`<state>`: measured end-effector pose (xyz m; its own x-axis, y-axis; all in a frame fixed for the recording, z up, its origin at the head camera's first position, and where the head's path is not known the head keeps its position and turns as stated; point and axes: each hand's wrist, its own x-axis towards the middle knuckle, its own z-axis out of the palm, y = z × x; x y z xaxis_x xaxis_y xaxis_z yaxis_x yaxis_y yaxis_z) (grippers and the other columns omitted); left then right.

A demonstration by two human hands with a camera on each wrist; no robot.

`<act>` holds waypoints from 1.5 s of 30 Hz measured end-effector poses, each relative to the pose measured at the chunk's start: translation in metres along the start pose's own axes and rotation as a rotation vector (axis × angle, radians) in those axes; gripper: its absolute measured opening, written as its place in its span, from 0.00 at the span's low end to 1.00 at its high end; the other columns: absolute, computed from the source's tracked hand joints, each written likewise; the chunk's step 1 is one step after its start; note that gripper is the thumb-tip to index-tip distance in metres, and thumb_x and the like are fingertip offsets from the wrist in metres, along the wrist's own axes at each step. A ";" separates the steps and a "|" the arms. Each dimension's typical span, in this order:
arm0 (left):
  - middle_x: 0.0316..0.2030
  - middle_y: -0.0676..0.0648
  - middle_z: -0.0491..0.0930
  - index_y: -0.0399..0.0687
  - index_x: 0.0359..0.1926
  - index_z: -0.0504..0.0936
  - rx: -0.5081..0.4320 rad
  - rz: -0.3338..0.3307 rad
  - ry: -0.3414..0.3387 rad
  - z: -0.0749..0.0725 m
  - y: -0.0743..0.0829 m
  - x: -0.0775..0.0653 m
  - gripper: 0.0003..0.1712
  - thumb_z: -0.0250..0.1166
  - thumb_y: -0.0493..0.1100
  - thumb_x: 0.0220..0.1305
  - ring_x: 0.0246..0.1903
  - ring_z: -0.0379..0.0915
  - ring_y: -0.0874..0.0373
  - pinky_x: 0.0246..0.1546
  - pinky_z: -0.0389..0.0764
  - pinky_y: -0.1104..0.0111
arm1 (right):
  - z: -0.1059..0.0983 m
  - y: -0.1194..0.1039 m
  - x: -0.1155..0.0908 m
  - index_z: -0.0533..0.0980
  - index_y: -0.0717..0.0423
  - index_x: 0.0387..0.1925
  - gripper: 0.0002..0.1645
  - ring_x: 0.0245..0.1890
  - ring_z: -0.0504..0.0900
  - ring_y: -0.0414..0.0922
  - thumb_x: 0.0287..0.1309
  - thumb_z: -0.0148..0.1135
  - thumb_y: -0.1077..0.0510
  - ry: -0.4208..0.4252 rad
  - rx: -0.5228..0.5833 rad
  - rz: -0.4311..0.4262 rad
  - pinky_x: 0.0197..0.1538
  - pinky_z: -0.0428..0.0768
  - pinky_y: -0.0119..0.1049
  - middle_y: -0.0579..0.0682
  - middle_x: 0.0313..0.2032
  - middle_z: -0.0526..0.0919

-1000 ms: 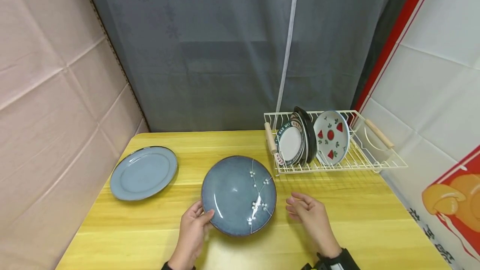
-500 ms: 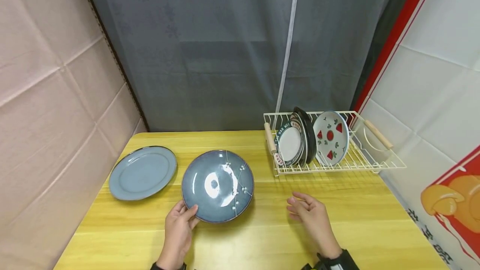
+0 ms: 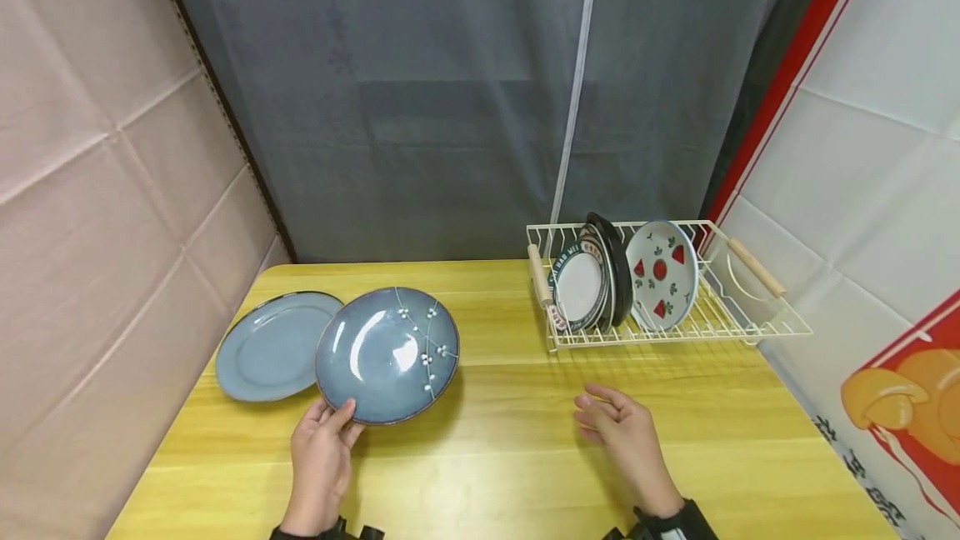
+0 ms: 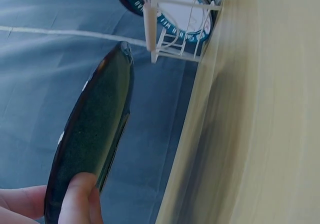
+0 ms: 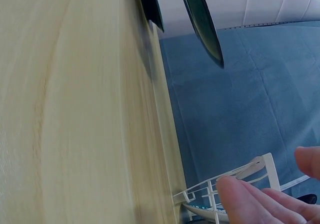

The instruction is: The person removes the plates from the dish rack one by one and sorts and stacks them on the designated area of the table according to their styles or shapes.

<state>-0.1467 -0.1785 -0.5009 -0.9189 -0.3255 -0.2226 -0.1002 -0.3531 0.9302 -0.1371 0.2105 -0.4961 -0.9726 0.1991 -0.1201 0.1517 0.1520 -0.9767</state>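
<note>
Above the left part of the tabletop, the blossom plate hangs tilted, raised clear of the wood; the left hand has its grip pinching the near rim, thumb on the upper face. Just beside it, partly hidden in the head view, the plain plate lies flat on the wood; the right wrist view shows a gap between the two. Over the tabletop on the other side, the right hand has its grip loosely curled, thumb and fingers apart, holding nothing. As for progress, the lettered plate, a dark dish and the strawberry plate stand on edge in the wire rack, while the blossom plate is not yet set down, so its handling looks unfinished; what remains for the plain one I cannot tell. Both blue plates look like glazed ceramic: the blossom plate is round, dark-rimmed and glossy, with pale branches painted on it and a bowed underside, and the plain one has a broad, smooth border. Pale coated-looking wire forms the rack, with wooden handles, and creased grey cloth hangs behind.
</note>
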 end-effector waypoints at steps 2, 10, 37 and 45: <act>0.61 0.53 0.76 0.27 0.85 0.55 -0.016 -0.007 0.022 -0.004 0.003 0.003 0.34 0.55 0.33 0.88 0.50 0.82 0.74 0.54 0.89 0.78 | 0.000 0.000 0.000 0.74 0.77 0.74 0.26 0.45 0.97 0.44 0.83 0.60 0.68 0.000 0.000 0.005 0.49 0.96 0.38 0.72 0.61 0.90; 0.63 0.51 0.69 0.36 0.86 0.55 -0.031 -0.048 0.141 -0.020 0.010 0.018 0.34 0.55 0.38 0.90 0.52 0.77 0.75 0.55 0.87 0.81 | -0.001 0.003 0.001 0.75 0.76 0.73 0.25 0.47 0.98 0.46 0.84 0.61 0.65 -0.003 -0.016 0.003 0.50 0.97 0.38 0.70 0.62 0.90; 0.62 0.62 0.59 0.41 0.90 0.48 -0.194 -0.034 0.341 -0.047 0.027 0.057 0.37 0.50 0.42 0.91 0.78 0.56 0.63 0.87 0.67 0.65 | -0.010 0.006 0.001 0.75 0.77 0.73 0.25 0.48 0.97 0.42 0.85 0.61 0.64 0.009 -0.014 0.018 0.49 0.96 0.36 0.71 0.65 0.88; 0.74 0.62 0.57 0.45 0.93 0.40 -0.204 -0.055 0.341 -0.048 0.027 0.057 0.42 0.49 0.44 0.91 0.85 0.50 0.63 0.87 0.66 0.68 | -0.011 0.009 0.002 0.74 0.76 0.74 0.27 0.45 0.95 0.35 0.85 0.62 0.63 0.011 0.003 0.044 0.50 0.96 0.36 0.70 0.65 0.89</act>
<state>-0.1834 -0.2488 -0.5026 -0.7316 -0.5615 -0.3866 -0.0364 -0.5340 0.8447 -0.1353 0.2227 -0.5028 -0.9630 0.2162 -0.1608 0.1937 0.1403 -0.9710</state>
